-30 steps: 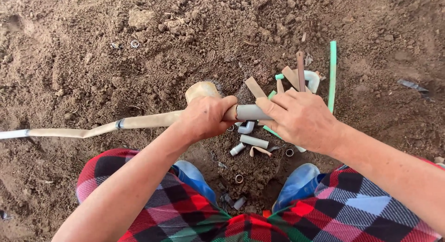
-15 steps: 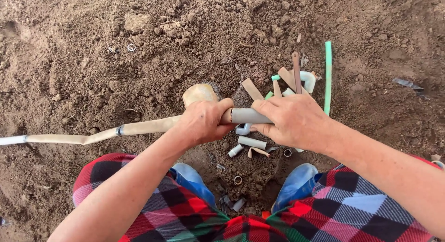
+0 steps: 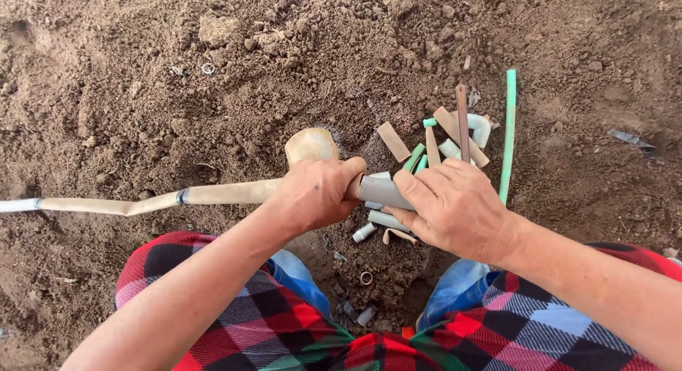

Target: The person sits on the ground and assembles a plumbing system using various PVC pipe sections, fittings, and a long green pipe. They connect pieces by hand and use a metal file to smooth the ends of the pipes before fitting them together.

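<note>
Loose brown soil (image 3: 213,80) covers the ground, and short pipe pieces (image 3: 455,133) and a green hose (image 3: 509,129) lie on it just beyond the hands. The left hand (image 3: 316,193) has its fingers closed around the end of a long tan hose (image 3: 213,194) that runs to the left. The right hand (image 3: 455,204) holds a grey pipe piece (image 3: 380,191) at that hose end, above the red checked trousers (image 3: 497,328).

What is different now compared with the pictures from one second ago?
Almost nothing changed. The left hand keeps its grip on the tan hose, and the right hand keeps holding the grey pipe piece at the hose end. The cut pipe scraps lie on the soil as before.
</note>
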